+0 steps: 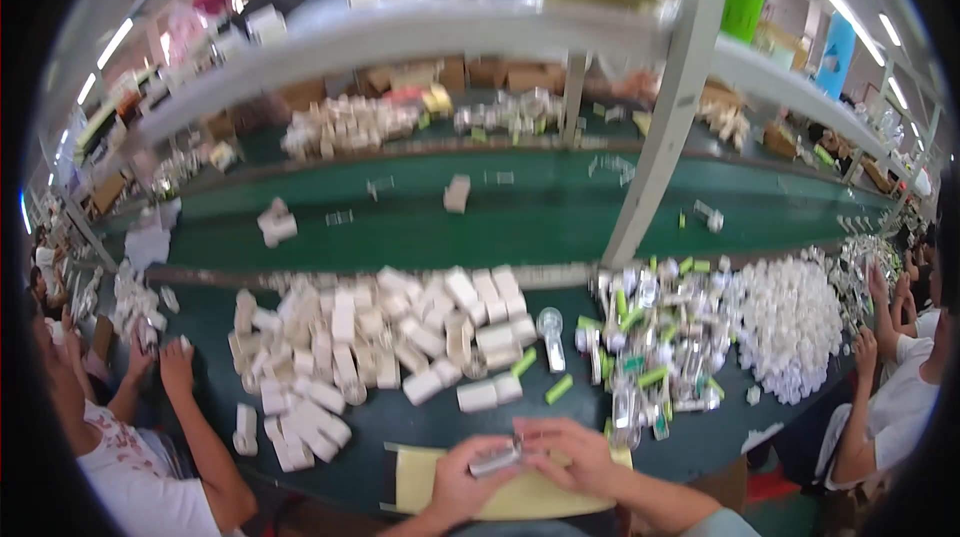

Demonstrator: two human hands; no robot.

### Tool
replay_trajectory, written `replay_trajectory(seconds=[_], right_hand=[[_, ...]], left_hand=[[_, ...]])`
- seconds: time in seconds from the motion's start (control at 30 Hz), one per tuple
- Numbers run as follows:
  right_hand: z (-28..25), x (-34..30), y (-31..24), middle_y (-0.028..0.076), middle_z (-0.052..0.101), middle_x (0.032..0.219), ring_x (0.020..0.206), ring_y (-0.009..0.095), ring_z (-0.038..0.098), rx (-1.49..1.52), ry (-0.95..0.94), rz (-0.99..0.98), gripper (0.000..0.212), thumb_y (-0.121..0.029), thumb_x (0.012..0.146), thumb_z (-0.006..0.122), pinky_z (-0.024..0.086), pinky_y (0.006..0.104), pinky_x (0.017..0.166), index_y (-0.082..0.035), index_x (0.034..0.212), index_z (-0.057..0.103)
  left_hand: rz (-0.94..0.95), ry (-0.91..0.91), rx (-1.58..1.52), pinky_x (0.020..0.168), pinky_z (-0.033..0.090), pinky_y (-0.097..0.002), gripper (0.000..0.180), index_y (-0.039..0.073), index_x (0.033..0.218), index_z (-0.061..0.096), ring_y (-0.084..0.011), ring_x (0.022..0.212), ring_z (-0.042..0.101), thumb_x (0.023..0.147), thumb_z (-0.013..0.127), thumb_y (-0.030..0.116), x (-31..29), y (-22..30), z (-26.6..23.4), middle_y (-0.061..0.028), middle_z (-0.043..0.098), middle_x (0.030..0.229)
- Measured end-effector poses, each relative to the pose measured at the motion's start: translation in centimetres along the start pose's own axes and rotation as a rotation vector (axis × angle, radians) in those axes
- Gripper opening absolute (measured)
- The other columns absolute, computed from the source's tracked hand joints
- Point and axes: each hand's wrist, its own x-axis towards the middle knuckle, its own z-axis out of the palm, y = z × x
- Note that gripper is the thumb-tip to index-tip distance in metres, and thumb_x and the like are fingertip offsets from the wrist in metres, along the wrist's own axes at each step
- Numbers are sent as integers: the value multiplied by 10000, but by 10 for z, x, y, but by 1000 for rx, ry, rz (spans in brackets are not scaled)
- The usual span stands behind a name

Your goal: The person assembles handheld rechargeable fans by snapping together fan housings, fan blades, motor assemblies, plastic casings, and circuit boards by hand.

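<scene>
We had a small silvery-white piece [497, 460] in our left hand [458, 482], the fingers curled closed around it, low over a yellow sheet [415, 477] at the near edge of the green bench [210, 407]. Our right hand [575, 455] was partly closed, its fingertips gathered by the piece's upper right end; whether they pinched it or only rested there, we could not tell. The left grip seemed meant to steady the piece and leave the right fingers free, and the sheet probably marked out a work spot between the heaps. Off-white casings [345, 327] were piled to the left, a mixed heap of clear-and-green parts [655, 337] to the right, and small white pieces [790, 327] beyond that; we judged them kept apart by kind, within easy reach. A clear round-headed part [552, 337] and a loose green strip [560, 390] lay between the first two heaps. Behind ran a green belt [560, 207] carrying scattered parts. As for brands or labels, we could read no writing anywhere.
</scene>
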Motion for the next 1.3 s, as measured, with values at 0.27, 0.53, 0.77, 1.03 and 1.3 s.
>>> replay_trajectory(seconds=[0.27,0.53,0.77,1.03,1.3], right_hand=[[-7,14,7,272,609,1321,1133,326,674,321,-57,106,193,-62,923,723,565,396,948,6,1086,646],[11,11,5,111,657,805,684,120,585,347,-90,608,242,-168,1049,540,449,283,597,27,1075,681],[18,9,5,124,659,839,665,168,597,229,-104,518,292,-157,1054,488,455,288,601,49,1107,687],[22,15,3,128,666,820,615,149,568,299,-129,532,435,-201,1104,398,438,297,571,68,1000,723],[22,12,11,194,666,1044,797,214,641,123,-16,269,307,-107,1032,456,501,305,687,48,1118,707]], left_hand=[[391,20,112,909,582,-336,443,-41,1256,643,-281,1101,706,846,805,-3,20,13,-8,-196,693,1225],[541,33,320,921,601,-393,550,-28,1212,659,-361,1020,697,733,906,84,16,8,-3,-173,640,1201],[486,16,386,754,628,-334,640,-14,1226,668,-273,927,716,719,936,271,5,-4,-15,-161,659,1160],[528,38,260,729,621,-324,601,-24,1175,676,-264,912,717,728,930,288,5,-11,-17,-160,667,1151],[245,2,94,788,577,-328,668,-1,1275,605,-272,964,681,757,917,282,10,-11,-15,-175,638,1181]])
